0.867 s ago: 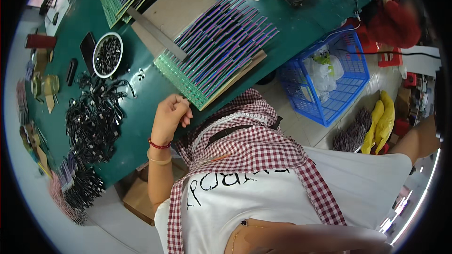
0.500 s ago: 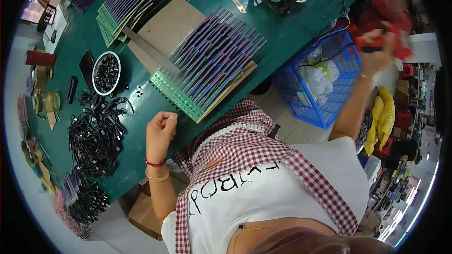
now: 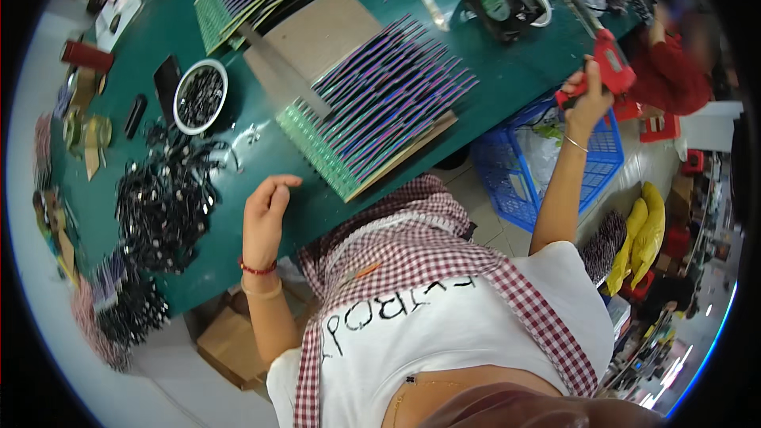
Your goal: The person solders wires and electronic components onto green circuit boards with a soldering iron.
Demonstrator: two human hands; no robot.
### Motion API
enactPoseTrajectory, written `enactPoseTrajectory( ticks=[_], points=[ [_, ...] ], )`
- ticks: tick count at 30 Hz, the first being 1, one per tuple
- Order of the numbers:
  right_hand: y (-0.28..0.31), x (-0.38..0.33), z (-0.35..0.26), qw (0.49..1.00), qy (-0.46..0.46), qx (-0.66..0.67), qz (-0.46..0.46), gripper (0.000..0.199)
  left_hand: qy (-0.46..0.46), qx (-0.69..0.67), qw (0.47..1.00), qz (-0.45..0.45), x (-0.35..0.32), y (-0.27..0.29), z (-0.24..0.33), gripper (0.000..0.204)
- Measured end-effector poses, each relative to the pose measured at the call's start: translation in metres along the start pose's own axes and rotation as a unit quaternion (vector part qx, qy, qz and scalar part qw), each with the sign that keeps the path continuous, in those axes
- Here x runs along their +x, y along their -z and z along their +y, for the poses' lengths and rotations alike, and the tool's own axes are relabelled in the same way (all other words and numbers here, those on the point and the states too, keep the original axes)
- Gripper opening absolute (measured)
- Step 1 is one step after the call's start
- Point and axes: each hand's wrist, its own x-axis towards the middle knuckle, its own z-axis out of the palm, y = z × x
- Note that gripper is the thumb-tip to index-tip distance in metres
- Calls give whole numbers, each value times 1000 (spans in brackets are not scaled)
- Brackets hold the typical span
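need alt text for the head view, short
Seen from above, a person's right hand grips a red tool beside a green table. Their left hand rests on it near fanned purple strips and black clips.

One white bowl (image 3: 200, 97), one blue basket (image 3: 547, 160), one black fan (image 3: 498, 1), one red tool (image 3: 606, 66)

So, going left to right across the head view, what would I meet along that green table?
Pile of black clips → white bowl → left hand → purple strips on cardboard → black fan → right hand holding a red tool.
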Motion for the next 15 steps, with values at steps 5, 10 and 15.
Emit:
enactPoseTrajectory(
  ticks=[5,10,15],
  points=[
    [-8,-34,-8,1000,-3,12,-6,24,30,-36,999,6,2,4,6,19],
    [-5,-59,-14,999,7,36,15,25,11,-114,993,-31,0,11,0,18],
    [-7,-66,-21,997,19,68,28,26,-11,-188,981,-44,-2,6,-1,14]
  ],
)
